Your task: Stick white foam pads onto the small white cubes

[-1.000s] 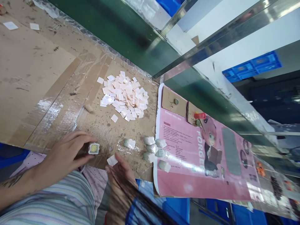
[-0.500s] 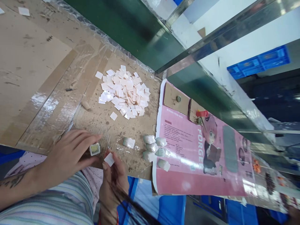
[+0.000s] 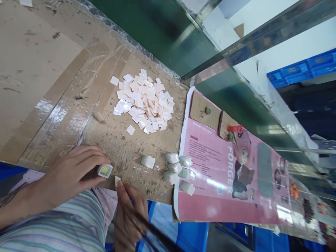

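My left hand point(image 3: 78, 166) is closed around a small pale block point(image 3: 105, 170) at the table's front edge, with its yellow, grainy-looking end facing me. Just to the right, my right hand point(image 3: 132, 203) pinches a thin white square piece point(image 3: 117, 180) between thumb and fingertips, a short gap from the block. Strands of dark hair partly cover that hand. Beyond both hands lies a heap of similar white squares point(image 3: 149, 103), with a single loose square point(image 3: 130, 130) in front of it. One greenish-white block point(image 3: 147, 161) rests right of my hands.
Several similar blocks point(image 3: 172, 168) cluster at the edge of a pink printed mat point(image 3: 204, 206). On the mat are cardboard pieces point(image 3: 201, 117), bottle caps point(image 3: 207, 110) and a red object point(image 3: 235, 128). A green panel point(image 3: 157, 38) borders the cardboard-covered table point(image 3: 52, 84).
My right hand has turned, so the white square now shows tilted and narrower. The block in my left hand has tipped slightly. The whole view has shifted a little.
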Action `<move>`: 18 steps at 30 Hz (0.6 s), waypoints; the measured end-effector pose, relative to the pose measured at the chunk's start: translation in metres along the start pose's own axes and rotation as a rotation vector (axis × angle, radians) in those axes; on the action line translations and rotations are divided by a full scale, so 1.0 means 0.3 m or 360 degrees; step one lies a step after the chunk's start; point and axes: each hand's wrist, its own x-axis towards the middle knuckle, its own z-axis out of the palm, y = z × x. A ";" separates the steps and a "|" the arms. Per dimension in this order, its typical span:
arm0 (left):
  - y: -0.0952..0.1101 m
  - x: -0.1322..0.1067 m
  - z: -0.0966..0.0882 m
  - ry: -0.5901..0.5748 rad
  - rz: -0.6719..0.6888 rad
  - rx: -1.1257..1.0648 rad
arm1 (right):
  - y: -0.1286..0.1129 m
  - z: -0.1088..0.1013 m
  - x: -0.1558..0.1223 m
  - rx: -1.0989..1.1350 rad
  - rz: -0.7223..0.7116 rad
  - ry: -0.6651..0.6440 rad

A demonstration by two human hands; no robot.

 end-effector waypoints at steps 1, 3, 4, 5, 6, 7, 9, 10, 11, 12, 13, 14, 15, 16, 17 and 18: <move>0.000 0.000 -0.001 -0.0015 0.0003 0.0009 | -0.006 -0.006 0.000 0.0022 0.0006 0.0017; -0.001 0.001 -0.005 -0.0019 0.0056 0.0045 | -0.027 -0.010 0.011 0.0048 0.0007 0.0081; -0.002 0.001 -0.006 -0.0001 0.0098 0.0079 | -0.040 -0.008 0.021 0.0051 0.0008 0.0123; -0.003 0.001 -0.008 0.0029 0.0139 0.0115 | -0.054 -0.003 0.034 0.0043 -0.0003 0.0163; -0.004 0.001 -0.009 0.0054 0.0178 0.0141 | -0.067 0.002 0.047 0.0024 -0.0051 0.0172; -0.005 0.001 -0.009 0.0073 0.0214 0.0152 | -0.079 0.007 0.060 -0.0005 -0.0097 0.0175; -0.008 0.000 -0.008 0.0090 0.0257 0.0142 | -0.093 0.014 0.082 -0.0082 -0.0219 0.0174; -0.009 0.000 -0.008 0.0090 0.0263 0.0122 | -0.096 0.015 0.088 -0.0130 -0.0296 0.0158; -0.009 0.000 -0.007 0.0083 0.0257 0.0104 | -0.095 0.014 0.091 -0.0174 -0.0362 0.0129; -0.010 0.000 -0.005 0.0076 0.0243 0.0093 | -0.092 0.011 0.091 -0.0203 -0.0415 0.0105; -0.010 0.000 -0.005 0.0073 0.0223 0.0085 | -0.087 0.008 0.090 -0.0221 -0.0466 0.0067; -0.010 0.001 -0.004 0.0062 0.0202 0.0076 | -0.082 0.005 0.087 -0.0232 -0.0508 0.0028; -0.010 0.001 -0.003 0.0057 0.0190 0.0068 | -0.077 0.004 0.083 -0.0240 -0.0522 0.0003; -0.010 0.002 -0.003 0.0060 0.0193 0.0066 | -0.074 0.004 0.080 -0.0245 -0.0522 0.0003; -0.010 0.002 -0.002 0.0060 0.0192 0.0065 | -0.072 0.005 0.079 -0.0247 -0.0523 0.0010; -0.010 0.002 -0.001 0.0059 0.0192 0.0065 | -0.071 0.008 0.079 -0.0250 -0.0512 0.0025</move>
